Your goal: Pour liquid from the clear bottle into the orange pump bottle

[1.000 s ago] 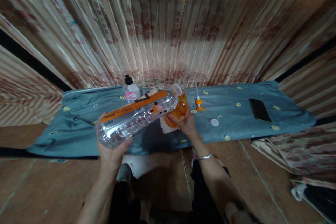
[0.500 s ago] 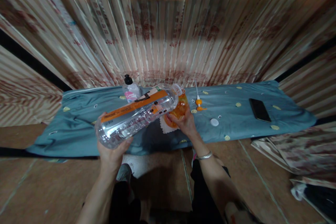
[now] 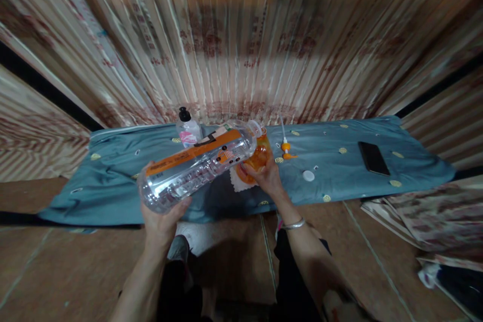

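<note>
My left hand [image 3: 164, 219] is closed round the base of a large clear plastic bottle [image 3: 199, 168] with an orange label. This bottle is tilted, its mouth to the right at the opening of an orange see-through bottle [image 3: 260, 156]. My right hand [image 3: 267, 177] grips the orange bottle, which is over a white scalloped cloth or mat [image 3: 237, 181]. Whether liquid is flowing between the two mouths I cannot tell. Just right of them lies an orange pump head [image 3: 286, 148] with a clear tube. A round white cap [image 3: 308, 175] rests close by.
A blue-green patterned cloth [image 3: 116, 176] covers the low table. A clear bottle with a black pump top [image 3: 188, 131] stands at the back left. On the right lies a dark phone [image 3: 373, 157]. Striped curtains [image 3: 234, 35] hang behind and at both sides.
</note>
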`<state>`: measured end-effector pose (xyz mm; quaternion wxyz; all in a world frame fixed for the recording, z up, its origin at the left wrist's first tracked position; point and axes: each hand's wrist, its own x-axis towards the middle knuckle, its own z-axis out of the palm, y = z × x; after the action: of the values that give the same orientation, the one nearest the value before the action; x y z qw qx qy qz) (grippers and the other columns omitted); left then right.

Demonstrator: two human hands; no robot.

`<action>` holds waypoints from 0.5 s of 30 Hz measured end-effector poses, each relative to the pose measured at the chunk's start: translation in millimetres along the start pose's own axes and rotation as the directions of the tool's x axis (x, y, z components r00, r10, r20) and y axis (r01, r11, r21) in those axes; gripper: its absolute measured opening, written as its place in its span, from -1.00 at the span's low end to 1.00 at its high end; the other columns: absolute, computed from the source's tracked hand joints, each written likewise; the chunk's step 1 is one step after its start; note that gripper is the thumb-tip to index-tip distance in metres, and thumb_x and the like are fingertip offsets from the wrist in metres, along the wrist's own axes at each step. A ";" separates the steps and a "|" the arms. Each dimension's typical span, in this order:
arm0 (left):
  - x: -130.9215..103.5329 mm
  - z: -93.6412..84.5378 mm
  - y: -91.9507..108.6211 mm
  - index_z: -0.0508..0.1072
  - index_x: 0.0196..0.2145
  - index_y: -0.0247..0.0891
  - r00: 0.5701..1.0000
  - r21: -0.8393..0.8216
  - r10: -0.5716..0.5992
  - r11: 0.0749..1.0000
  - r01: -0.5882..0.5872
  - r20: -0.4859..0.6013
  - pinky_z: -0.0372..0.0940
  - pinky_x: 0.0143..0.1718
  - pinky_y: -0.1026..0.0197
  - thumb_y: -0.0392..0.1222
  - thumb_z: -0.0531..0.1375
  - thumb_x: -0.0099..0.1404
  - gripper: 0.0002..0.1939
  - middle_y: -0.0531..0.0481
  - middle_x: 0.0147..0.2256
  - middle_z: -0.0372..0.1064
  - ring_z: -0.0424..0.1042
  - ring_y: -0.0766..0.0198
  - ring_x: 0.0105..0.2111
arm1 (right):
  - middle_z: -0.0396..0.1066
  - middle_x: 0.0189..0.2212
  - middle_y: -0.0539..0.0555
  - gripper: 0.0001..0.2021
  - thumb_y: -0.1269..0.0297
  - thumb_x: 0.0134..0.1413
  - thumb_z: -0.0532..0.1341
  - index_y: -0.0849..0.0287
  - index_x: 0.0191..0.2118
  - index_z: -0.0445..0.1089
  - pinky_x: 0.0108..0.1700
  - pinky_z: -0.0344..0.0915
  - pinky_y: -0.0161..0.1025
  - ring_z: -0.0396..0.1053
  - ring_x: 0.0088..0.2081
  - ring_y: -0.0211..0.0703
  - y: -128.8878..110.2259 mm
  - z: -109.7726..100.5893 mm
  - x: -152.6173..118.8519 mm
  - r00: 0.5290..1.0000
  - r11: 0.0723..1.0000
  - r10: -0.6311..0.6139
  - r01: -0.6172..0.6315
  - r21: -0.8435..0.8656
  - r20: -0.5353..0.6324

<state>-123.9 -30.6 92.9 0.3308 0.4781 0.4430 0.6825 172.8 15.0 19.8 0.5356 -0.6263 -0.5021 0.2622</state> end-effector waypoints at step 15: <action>-0.9 -8.4 -10.3 0.57 0.21 -0.09 0.997 0.039 -0.076 0.996 0.075 0.014 0.59 0.25 -0.18 0.23 0.79 -0.19 0.06 -0.14 0.07 0.62 0.68 -0.19 0.09 | 0.80 0.11 0.30 -0.15 0.00 -0.04 0.72 0.08 0.32 0.46 0.26 0.76 0.26 0.79 0.21 0.39 -1.3 0.0 -1.8 1.000 0.999 -0.031 0.031 0.044 0.001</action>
<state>-131.3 -29.8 81.8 0.3508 0.4726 0.4710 0.6571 171.7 13.2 20.6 0.5526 -0.6065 -0.5063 0.2655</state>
